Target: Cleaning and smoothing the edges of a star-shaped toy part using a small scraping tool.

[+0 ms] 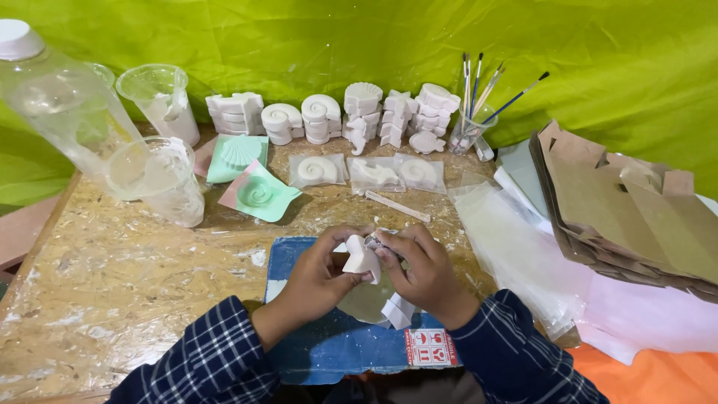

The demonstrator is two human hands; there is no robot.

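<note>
Nearest the lens, two plaid sleeves (224, 352) lead to the hands meeting over a blue mat (329, 348) that shields the chipboard surface (112, 277) from plaster dust. The left hand (318, 277) pinches a small white plaster cast (361, 258) between thumb and fingers, held up off the mat so its edge can be worked; the right hand (426, 269) is curled against it, gripping something small and greyish that I cannot make out. Another white piece (398, 310) lies below the right wrist. Farther back, chalky shell-shaped casts (321, 116) stand stacked in a row, soft green moulds (258, 193) lie flat, and brushes (479, 86) stand bristles-up in a clear cup; brown card sheets (628, 209) are piled at the right
</note>
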